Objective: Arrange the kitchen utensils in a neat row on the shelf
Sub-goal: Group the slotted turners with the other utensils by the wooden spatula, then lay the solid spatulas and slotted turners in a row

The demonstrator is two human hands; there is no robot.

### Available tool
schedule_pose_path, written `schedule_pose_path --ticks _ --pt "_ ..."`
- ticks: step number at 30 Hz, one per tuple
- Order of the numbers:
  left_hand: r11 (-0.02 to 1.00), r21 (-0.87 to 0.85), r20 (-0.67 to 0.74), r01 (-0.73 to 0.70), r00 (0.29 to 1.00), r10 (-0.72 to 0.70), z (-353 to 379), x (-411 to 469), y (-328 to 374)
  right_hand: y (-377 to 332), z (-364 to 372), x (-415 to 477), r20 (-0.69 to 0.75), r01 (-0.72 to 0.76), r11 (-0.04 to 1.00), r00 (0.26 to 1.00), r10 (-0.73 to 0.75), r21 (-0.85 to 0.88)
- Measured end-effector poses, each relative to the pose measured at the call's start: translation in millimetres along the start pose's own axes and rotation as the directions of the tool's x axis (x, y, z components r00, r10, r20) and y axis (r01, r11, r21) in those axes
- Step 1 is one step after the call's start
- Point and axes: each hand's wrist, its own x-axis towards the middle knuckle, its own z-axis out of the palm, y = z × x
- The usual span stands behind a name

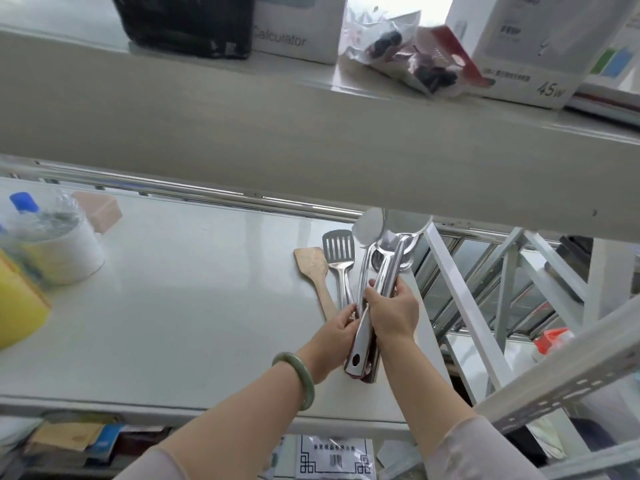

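On the white shelf [180, 306] lie a wooden spatula [311, 265] and, just right of it, a slotted steel turner [338, 252], side by side with handles toward me. My right hand [391, 311] grips the handle of a steel ladle [391, 265] whose bowl points away under the upper shelf. Another steel utensil [363, 271] with a flat rounded head lies beside it, and my left hand [337, 329], with a green bangle on its wrist, holds its handle. Several steel handles overlap near the shelf's front edge, partly hidden by my hands.
A white tub [65, 251] with a blue-capped bottle and a yellow package [17, 299] stand at the shelf's left. The upper shelf [311, 140] overhangs, carrying boxes and bags. A white metal frame [460, 306] and slotted post border the right.
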Motion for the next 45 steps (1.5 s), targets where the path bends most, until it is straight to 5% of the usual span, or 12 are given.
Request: schedule_pose_path --ticks 5,11,25,33,45 --pt "0.998 0.004 -0.041 -0.064 0.997 0.064 -31.3 -11.3 4.1 -16.5 29.3 -19.9 -0.009 0.04 0.998 0.999 -0.04 0.045" --pt "0.984 0.103 -0.195 -0.144 0.967 0.162 -98.6 -52.9 2.1 -28.6 99.7 -63.0 0.169 -0.004 0.992 0.985 -0.017 0.124" --pt "0.97 0.243 -0.558 0.016 0.82 0.126 -260.1 -133.3 -26.5 -24.5 275.4 -156.7 0.477 -0.043 0.999 0.878 0.049 -0.024" --pt "0.926 0.347 -0.566 0.15 0.821 0.079 -297.9 -145.0 -11.7 -22.7 317.4 -159.8 0.455 -0.05 0.997 0.887 0.074 -0.065" --pt "0.692 0.614 -0.586 0.38 0.807 0.077 -322.1 -128.6 -14.4 -19.9 314.0 -132.1 0.337 0.062 0.965 0.941 0.028 -0.255"
